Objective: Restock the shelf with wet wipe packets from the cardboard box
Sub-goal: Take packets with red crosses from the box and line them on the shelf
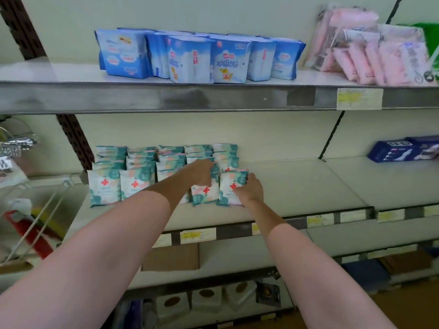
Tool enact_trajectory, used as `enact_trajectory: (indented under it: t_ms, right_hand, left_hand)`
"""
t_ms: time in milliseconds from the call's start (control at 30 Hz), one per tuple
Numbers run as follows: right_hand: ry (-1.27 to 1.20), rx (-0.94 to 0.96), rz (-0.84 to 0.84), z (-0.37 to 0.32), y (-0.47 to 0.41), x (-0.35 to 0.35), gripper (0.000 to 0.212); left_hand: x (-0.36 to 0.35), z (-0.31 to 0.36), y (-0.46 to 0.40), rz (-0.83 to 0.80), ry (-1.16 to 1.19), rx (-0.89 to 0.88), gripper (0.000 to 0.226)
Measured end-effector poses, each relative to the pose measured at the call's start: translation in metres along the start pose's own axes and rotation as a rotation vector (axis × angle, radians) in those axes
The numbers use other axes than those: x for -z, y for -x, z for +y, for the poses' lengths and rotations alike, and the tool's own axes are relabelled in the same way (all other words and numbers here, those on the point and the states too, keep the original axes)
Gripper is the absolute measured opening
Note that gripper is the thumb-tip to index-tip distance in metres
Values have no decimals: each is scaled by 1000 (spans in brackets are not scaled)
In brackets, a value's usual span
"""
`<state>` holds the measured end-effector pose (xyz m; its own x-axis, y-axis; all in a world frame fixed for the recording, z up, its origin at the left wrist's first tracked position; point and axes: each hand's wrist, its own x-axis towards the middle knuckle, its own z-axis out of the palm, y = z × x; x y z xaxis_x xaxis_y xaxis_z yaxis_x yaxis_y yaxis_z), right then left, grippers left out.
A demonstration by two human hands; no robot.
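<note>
Several rows of teal-and-white wet wipe packets point(104, 188) with a red cross stand upright on the middle shelf point(297, 186). My right hand point(250, 188) grips the front packet point(229, 191) of the rightmost row by its right edge. My left hand point(202, 173) rests on the top of the neighbouring front packet point(205, 194), fingers curled over it. A cardboard box point(171, 257) shows on the shelf below, partly hidden by my left arm.
Blue packs point(190, 57) and pink packs point(370, 55) fill the upper shelf. A dark blue box point(401, 149) lies at the right of the middle shelf. Bare shelf lies to the right of the wipes. Wire racks and red items hang at the left.
</note>
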<state>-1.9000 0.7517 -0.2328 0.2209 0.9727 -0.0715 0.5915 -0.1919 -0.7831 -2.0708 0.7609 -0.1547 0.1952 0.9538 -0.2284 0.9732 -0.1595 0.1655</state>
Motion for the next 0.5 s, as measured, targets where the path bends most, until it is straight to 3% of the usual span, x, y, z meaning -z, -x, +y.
enact_trajectory:
  t_ms: [233, 500]
  right_hand:
    - [87, 58, -58, 0, -35, 0, 38]
    - [138, 156, -141, 3, -49, 5, 49]
  left_hand:
    - [14, 14, -22, -61, 13, 72, 78]
    - [15, 28, -20, -78, 21, 185, 76]
